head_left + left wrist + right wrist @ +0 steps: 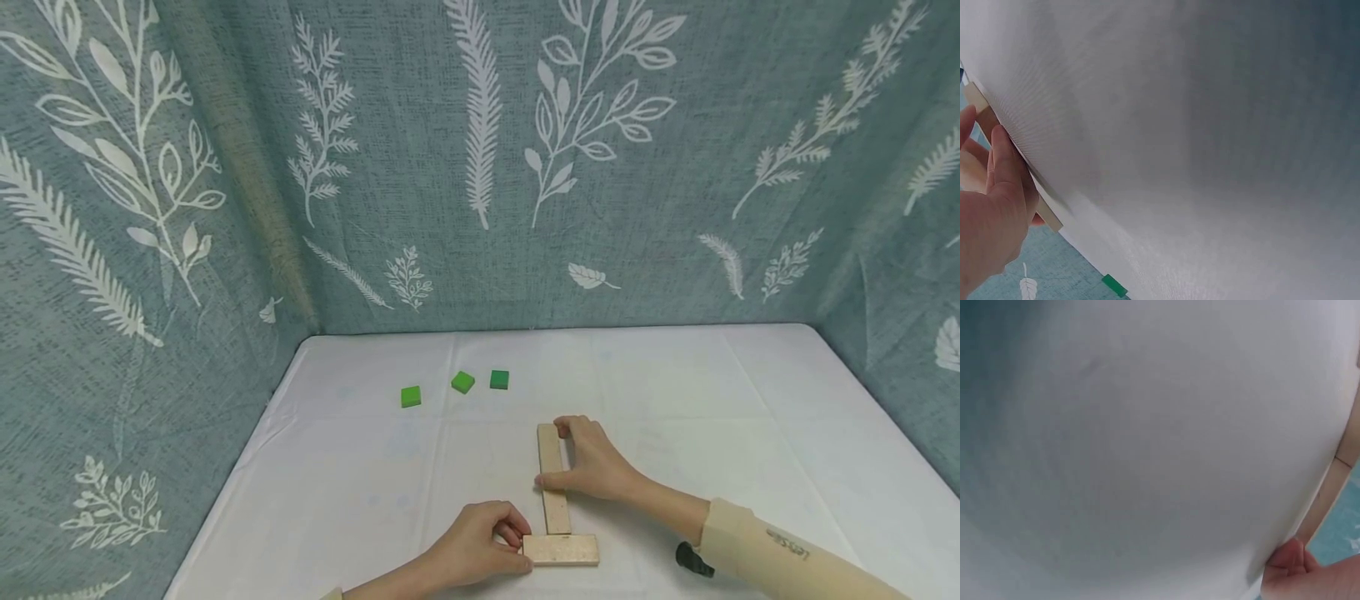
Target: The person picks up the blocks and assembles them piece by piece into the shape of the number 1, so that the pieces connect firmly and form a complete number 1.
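Note:
Two pale wooden parts form an upside-down T on the white table. My left hand [480, 546] pinches the left end of the crosswise wooden block [562, 550], thumb at its near corner, fingers at the far one. My right hand [596, 462] grips the lengthwise wooden block [557, 510], with its thumb across to the left side and fingertips at the far right edge. The thumb hides part of it, so I cannot tell whether it is one piece or two. The right wrist view shows a seam in the wood [1329, 487] beside the right hand [1310, 578].
Farther back lie a light green block [410, 397], another light green block [462, 382] and a darker green block [499, 380]. A black object [693, 559] lies beside the right sleeve. Leaf-patterned curtains [420, 167] stand around the white tabletop [712, 433].

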### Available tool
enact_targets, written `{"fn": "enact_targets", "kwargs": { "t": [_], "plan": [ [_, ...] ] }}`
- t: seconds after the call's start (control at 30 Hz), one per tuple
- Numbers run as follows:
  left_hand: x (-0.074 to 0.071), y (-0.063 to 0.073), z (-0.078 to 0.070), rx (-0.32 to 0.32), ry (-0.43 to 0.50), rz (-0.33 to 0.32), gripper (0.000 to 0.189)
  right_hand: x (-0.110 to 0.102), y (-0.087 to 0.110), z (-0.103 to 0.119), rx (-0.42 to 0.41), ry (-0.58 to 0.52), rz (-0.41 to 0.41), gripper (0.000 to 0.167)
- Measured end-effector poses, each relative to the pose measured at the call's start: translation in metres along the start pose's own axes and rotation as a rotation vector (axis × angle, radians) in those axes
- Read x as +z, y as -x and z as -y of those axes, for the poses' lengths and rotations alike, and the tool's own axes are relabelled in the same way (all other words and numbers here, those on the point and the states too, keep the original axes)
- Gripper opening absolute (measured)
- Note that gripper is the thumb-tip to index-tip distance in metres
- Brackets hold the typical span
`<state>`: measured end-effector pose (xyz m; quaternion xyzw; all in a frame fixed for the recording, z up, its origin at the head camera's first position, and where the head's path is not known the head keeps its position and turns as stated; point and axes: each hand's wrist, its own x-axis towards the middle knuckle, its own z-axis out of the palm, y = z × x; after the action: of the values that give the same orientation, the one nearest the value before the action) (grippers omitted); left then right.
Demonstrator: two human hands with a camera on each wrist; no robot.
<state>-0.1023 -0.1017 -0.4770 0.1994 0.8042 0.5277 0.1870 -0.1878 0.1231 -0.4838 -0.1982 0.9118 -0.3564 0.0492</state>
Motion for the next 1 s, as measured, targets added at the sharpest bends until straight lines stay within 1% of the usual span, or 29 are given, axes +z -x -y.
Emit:
{"fn": "enact_targets", "kwargs": {
  "t": [0.13, 0.27, 0.4, 0.5, 1.0],
  "plan": [
    [0.000, 0.000, 0.000, -0.002, 0.003, 0.000, 0.026, -0.007, -0.002, -0.003, 0.012, -0.031, 0.064, 0.081],
    [0.000, 0.000, 0.000, -0.007, 0.000, -0.005, 0.026, -0.016, -0.004, -0.009, -0.036, -0.049, 0.137, 0.075],
    [0.000, 0.000, 0.000, -0.004, -0.009, -0.009, 0.026, -0.022, -0.004, -0.013, -0.071, -0.054, 0.180, 0.073],
    [0.000, 0.000, 0.000, 0.001, -0.016, -0.009, 0.026, -0.022, -0.004, -0.015, -0.073, -0.058, 0.191, 0.072],
    [-0.001, -0.001, 0.000, 0.000, -0.031, -0.003, 0.024, -0.024, -0.002, -0.014, -0.105, -0.069, 0.191, 0.073]
  ]
}}
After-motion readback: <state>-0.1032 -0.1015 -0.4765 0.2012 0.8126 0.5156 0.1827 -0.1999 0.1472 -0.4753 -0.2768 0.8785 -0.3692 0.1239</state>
